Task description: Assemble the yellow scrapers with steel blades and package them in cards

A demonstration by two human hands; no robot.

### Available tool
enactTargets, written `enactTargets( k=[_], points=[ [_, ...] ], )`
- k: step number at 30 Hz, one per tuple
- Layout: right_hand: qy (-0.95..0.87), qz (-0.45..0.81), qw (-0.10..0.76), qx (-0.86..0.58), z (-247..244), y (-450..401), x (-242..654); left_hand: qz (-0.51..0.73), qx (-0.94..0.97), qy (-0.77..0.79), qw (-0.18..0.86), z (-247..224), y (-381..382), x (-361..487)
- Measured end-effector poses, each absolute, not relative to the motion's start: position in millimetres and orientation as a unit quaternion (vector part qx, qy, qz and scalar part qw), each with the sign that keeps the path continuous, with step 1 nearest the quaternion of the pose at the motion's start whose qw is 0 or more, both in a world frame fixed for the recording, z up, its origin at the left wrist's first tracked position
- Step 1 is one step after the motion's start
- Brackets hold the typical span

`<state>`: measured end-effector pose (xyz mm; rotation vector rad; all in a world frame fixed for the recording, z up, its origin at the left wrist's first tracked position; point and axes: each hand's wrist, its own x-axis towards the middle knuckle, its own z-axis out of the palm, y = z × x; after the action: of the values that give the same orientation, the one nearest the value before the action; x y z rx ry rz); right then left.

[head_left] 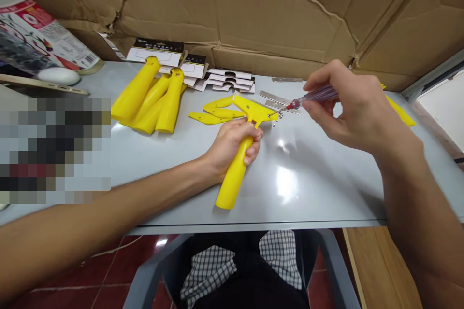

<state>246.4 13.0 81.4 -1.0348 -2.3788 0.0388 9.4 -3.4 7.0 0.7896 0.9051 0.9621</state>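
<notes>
Below the near edge of the grey metal tabletop (pixel 319 193), one grey chair frame (pixel 148 275) holds a black-and-white checked cloth (pixel 206 270), with red floor tiles (pixel 105 275) to its left and one wooden board (pixel 380 270) to its right. On the tabletop, the left hand (pixel 232 144) is clenched around the handle of one yellow plastic scraper (pixel 235 164), whose wide head points away from the person. The right hand (pixel 353 106) pinches one screwdriver (pixel 315 97) with a clear purple handle and red collar, its thin tip touching the right end of the scraper's head. Just past the scraper lie three flat yellow pieces (pixel 221 113), and to their left about four loose yellow handles (pixel 148 101) are heaped, some overlapping. Beyond the screwdriver are about three steel blades (pixel 279 101). One more yellow piece (pixel 400 111) sticks out past the right hand. Farther back, several printed card backings (pixel 155 53) are stacked in loose piles, one white oval object (pixel 58 76) and one printed packet (pixel 39 34) sit at the far left, a pixelated patch hides the area nearer the left edge, and one creased cardboard sheet (pixel 232 14) stands behind everything.
</notes>
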Motion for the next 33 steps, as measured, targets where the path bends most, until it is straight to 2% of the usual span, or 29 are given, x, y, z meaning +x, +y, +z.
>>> enactTargets(
  k=[7,14,22,28,33],
  points=[
    [-0.849,-0.061,0.275,-0.446,77.6,15.0,246.2,0.432,0.363,0.407,0.718,6.3,-3.7,9.2],
    [-0.87,0.027,0.269,-0.412,80.7,11.2,247.7,0.432,0.362,0.408,0.718,5.7,-3.8,8.4],
    [-0.863,-0.032,0.281,-0.419,76.5,13.1,244.4,0.434,0.359,0.408,0.719,5.8,-2.8,9.4],
    [-0.881,0.033,0.299,-0.365,77.8,13.4,246.2,0.427,0.366,0.41,0.718,7.3,-3.8,8.7],
    [-0.877,-0.01,0.289,-0.384,79.4,13.9,247.7,0.426,0.364,0.41,0.72,6.4,-2.9,8.0]
  ],
)
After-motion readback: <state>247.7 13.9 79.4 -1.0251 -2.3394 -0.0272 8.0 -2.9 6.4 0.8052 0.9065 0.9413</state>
